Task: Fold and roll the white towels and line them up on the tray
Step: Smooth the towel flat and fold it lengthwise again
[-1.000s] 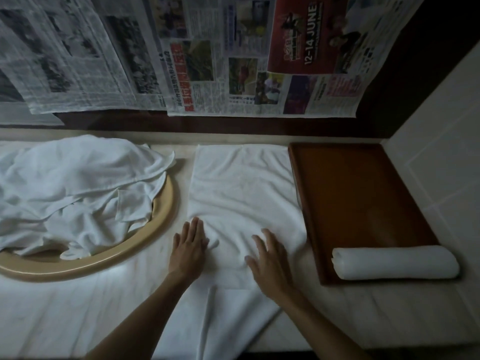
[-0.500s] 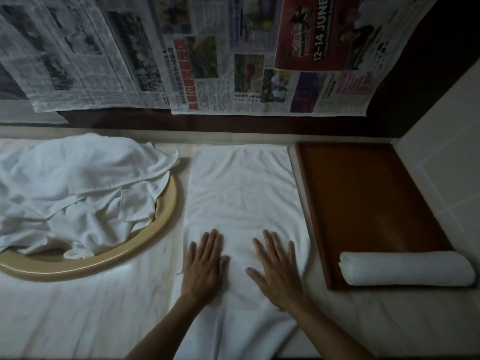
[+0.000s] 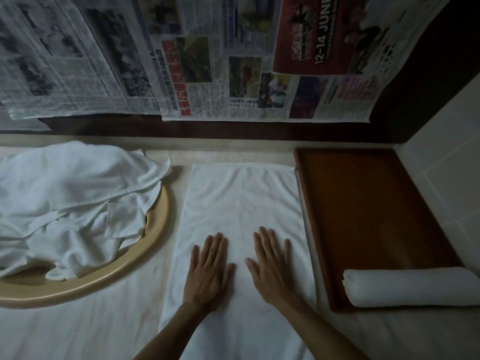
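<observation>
A long white towel [image 3: 244,229] lies flat on a pale counter [image 3: 85,331], and both hands press down on the end nearest the person. The left hand [image 3: 209,271] and the right hand [image 3: 272,268] lie side by side with fingers straight and spread a little — holding nothing, just flat on the cloth.

Just to the right of the towel sits a brown wooden tray [image 3: 368,224]. One rolled towel [image 3: 413,287] lies across the tray's near end. To the left of the flat towel is a round tan basin rim [image 3: 153,245], with a loose pile of white towels [image 3: 70,203] heaped over it.

Behind the towel runs a dark brown wall strip, and sheets of newspaper [image 3: 197,61] hang above it. A pale tiled wall [image 3: 446,178] stands on the far side of the tray. The room is dim.
</observation>
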{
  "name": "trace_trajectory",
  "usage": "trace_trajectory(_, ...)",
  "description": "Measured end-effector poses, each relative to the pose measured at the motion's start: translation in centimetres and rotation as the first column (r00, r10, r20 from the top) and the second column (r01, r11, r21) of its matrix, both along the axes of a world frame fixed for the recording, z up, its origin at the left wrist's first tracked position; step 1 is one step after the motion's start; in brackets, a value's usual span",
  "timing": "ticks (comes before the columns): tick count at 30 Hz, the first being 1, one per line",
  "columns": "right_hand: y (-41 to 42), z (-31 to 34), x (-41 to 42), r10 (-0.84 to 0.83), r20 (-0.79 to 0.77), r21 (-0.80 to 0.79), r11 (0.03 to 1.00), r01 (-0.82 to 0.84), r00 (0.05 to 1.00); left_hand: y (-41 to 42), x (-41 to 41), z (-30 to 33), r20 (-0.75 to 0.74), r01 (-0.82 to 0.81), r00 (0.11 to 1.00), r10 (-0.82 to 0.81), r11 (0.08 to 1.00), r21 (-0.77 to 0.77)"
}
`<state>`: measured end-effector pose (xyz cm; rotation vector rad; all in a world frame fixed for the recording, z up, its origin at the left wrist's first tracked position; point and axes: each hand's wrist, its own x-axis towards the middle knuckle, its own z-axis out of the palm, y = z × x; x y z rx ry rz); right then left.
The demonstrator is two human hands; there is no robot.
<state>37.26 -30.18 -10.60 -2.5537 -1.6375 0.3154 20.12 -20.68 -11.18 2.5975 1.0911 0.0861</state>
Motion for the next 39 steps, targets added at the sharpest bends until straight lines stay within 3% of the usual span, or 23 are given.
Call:
trace_trajectory(3,-1.7,-0.2,0.1,0.062,0.030,0.055,0.996,-0.064,0.998,-1.0,-1.2,-0.2,0.043,-0.029,0.999,0.028,0.999,0.019)
trace_trajectory(6,-0.6,-0.2,0.8,-0.015,0.030,0.081,0.997,0.013,0.999,-0.4,-0.2,-0.7,0.095,-0.044,0.994,0.045,0.999,-0.014)
trace_trajectory(9,2.3,-0.1,1.6,0.023,0.034,0.086,0.996,-0.025,0.999,2.0,3.0,-0.8,0.155,0.072,0.986,-0.067,0.997,-0.028)
trace_trajectory(13,5.3,-0.5,4.8,0.012,0.042,0.092,0.996,-0.016,0.999,6.6,5.3,-1.1,0.065,0.139,0.988,-0.141,0.990,0.035)
trace_trajectory(16,6.2,-1.0,9.0,-0.118,0.072,0.088,0.990,0.111,0.990,11.4,4.4,-1.6,0.083,0.001,0.997,-0.006,0.998,0.064)
trace_trajectory(18,7.4,-1.0,10.1,-0.163,0.070,0.089,0.984,0.156,0.984,13.1,5.1,-1.0,0.152,-0.127,0.980,0.130,0.991,-0.027)
trace_trajectory(21,11.4,-0.4,8.8,-0.027,-0.028,0.110,0.993,0.030,0.999,12.6,9.5,-0.2,0.303,-0.052,0.948,0.095,0.988,-0.147)
trace_trajectory(24,14.4,-0.6,8.8,0.102,-0.006,0.101,0.990,-0.100,0.995,12.1,12.2,0.3,0.213,0.052,0.977,-0.016,0.985,-0.164)
trace_trajectory(27,15.3,-0.9,11.9,0.035,0.025,0.110,0.993,-0.038,0.999,14.7,11.4,-0.3,0.065,0.035,0.997,-0.034,0.999,-0.029)
trace_trajectory(32,15.2,-0.9,15.8,-0.023,0.070,0.095,0.995,0.016,0.997,20.2,8.7,-0.9,0.005,-0.103,0.995,0.102,0.994,0.040)
trace_trajectory(37,15.5,-0.8,17.5,-0.086,0.054,0.041,0.996,0.084,0.995,22.3,8.1,-0.5,-0.016,-0.186,0.982,0.186,0.982,0.015)
trace_trajectory(39,15.7,-0.9,18.1,-0.103,0.036,0.034,0.994,0.101,0.994,22.5,8.2,0.0,-0.015,-0.298,0.954,0.298,0.953,-0.058)
